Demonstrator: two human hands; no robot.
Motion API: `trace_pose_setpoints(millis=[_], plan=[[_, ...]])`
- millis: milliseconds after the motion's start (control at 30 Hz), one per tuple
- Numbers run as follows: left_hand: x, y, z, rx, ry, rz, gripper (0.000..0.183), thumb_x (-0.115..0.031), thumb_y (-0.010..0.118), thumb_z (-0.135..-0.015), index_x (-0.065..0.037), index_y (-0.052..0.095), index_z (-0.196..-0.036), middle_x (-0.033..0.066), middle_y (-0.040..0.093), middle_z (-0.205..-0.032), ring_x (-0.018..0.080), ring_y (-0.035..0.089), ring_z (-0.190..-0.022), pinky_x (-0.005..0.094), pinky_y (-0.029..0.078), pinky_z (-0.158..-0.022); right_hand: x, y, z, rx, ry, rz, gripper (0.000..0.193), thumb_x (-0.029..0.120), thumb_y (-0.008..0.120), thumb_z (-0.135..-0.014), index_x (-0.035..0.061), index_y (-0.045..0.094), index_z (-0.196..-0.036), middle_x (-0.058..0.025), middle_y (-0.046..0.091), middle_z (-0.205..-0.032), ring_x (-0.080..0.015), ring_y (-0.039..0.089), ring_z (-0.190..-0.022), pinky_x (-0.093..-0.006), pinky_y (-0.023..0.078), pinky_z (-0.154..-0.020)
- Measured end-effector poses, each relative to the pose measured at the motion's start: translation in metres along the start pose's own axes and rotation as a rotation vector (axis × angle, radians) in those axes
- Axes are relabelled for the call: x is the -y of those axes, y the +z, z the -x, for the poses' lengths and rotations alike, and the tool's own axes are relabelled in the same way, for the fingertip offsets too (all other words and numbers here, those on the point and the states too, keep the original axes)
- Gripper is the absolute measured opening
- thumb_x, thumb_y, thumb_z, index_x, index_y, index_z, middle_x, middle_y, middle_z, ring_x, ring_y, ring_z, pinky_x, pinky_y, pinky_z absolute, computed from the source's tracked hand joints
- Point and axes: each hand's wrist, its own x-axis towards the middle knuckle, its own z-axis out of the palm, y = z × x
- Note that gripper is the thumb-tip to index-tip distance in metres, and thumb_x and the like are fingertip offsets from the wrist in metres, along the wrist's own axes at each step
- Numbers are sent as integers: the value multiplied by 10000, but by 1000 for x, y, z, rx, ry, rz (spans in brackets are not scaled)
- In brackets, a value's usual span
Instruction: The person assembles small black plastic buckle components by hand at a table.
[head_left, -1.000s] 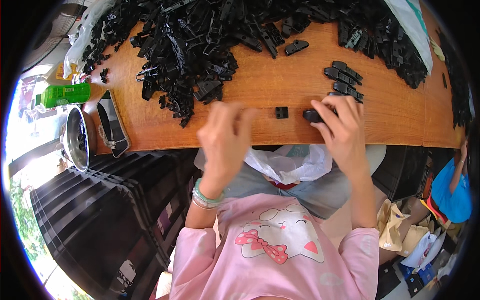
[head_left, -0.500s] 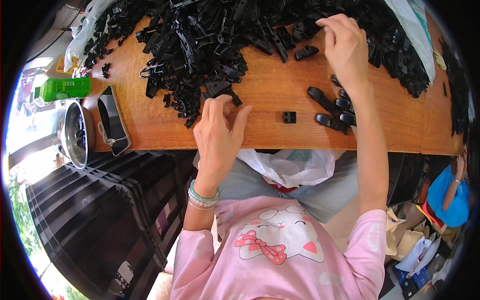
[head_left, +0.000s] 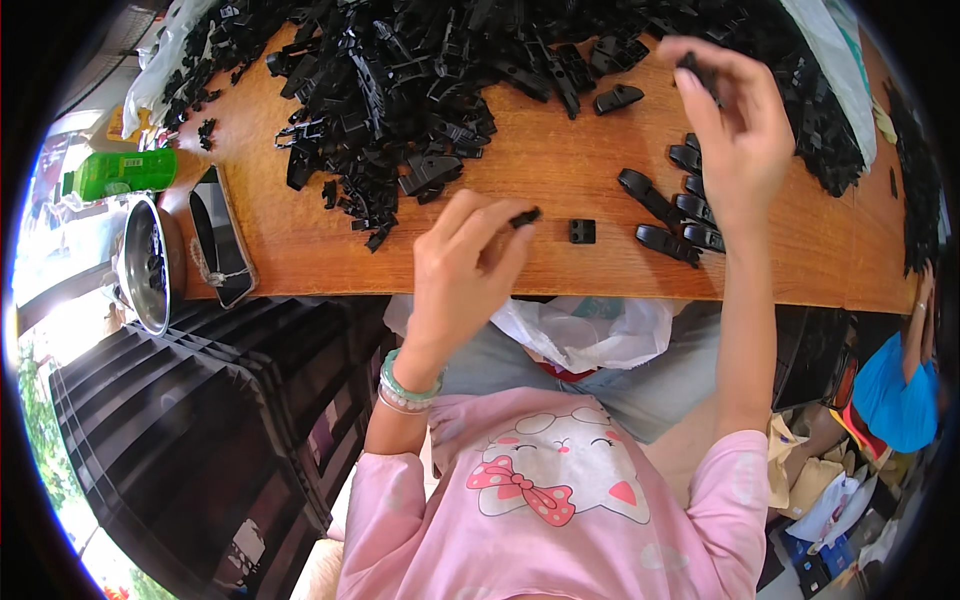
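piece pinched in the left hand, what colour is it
Black; the small piece in the left hand shows best in the head view.

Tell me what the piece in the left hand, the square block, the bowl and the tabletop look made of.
Piece in the left hand: black, perhaps plastic; too small to judge its finish.
Square block: likely moulded plastic, mostly matt black, crisp edges.
Bowl: probably polished metal, from its silvery glints.
Tabletop: wood or laminate, satin, showing brown grain.

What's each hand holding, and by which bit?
The left hand pinches a small black piece by its left end. The right hand seems to hold another black piece; which part is unclear.
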Motion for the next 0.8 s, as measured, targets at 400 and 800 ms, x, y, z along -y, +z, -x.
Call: trace_pose_setpoints(millis=[400,800], plan=[[-10,27,-1,159,20,144,245,-61,728,-748,-24,663,-982,92,543,-770,248,571,-571,331,447,-500,56,-31,70,517,265,76,330,30,687,-771,-15,599,-1086,-108,535,-910,-247,537,-793,-331,447,-695],[-8,28,-4,191,5,189,234,-30,707,-758,-10,637,-981,121,545,-773,290,576,-615,357,458,-537,58,-27,65,680,79,283,313,26,695,-721,-28,586,-1009,-113,521,-913,-287,543,-809,-375,455,-712]])
